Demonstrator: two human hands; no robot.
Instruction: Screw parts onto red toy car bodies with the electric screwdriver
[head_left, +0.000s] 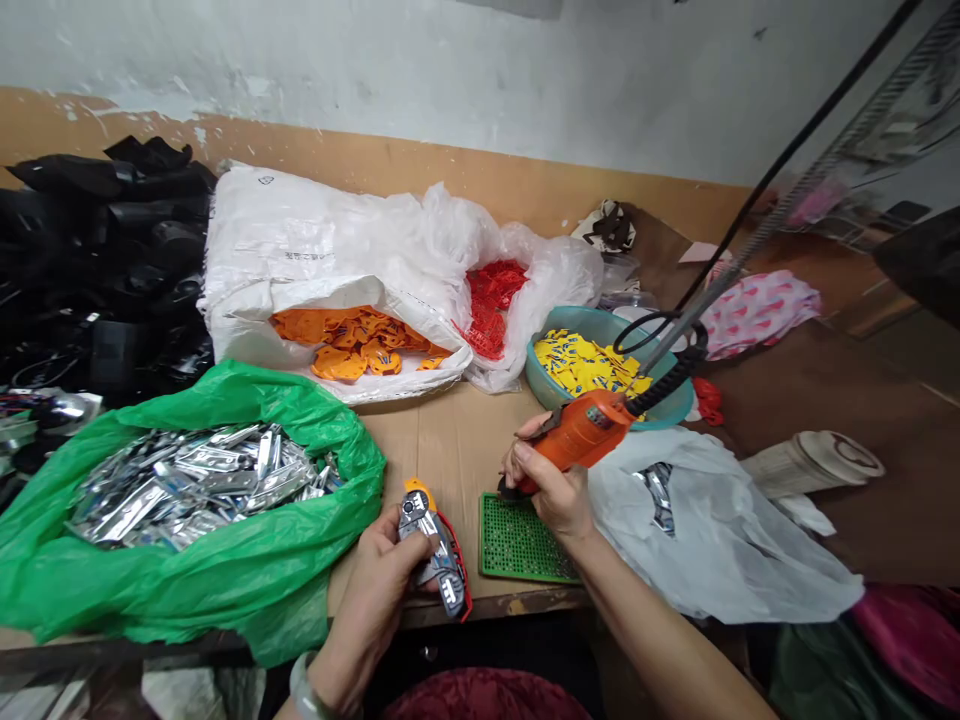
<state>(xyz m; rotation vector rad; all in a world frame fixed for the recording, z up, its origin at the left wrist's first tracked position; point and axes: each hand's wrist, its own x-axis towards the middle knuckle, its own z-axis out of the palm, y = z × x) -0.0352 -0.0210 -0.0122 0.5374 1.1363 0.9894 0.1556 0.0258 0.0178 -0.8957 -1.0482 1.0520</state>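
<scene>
My left hand (382, 565) is closed round a small grey plastic assembly (431, 550) with an orange tip and a red edge, its thumb pressed on top. My right hand (551, 490) grips an orange electric screwdriver (589, 430), its dark nose pointing down to the left. A cable and a coiled spring run from the screwdriver up to the right. Under its nose lies a green perforated tray (517, 555) with small shiny pieces in its holes, probably screws. The screwdriver's nose is apart from the grey assembly; its bit is hidden.
At left a green bag (322, 400) holds metal-coloured parts, with black parts (112, 250) behind. A white sack (300, 220) of orange pieces and a clear bag of red pieces (491, 300) stand behind. A teal basin (544, 385) holds yellow pieces. A white bag (720, 530) lies right.
</scene>
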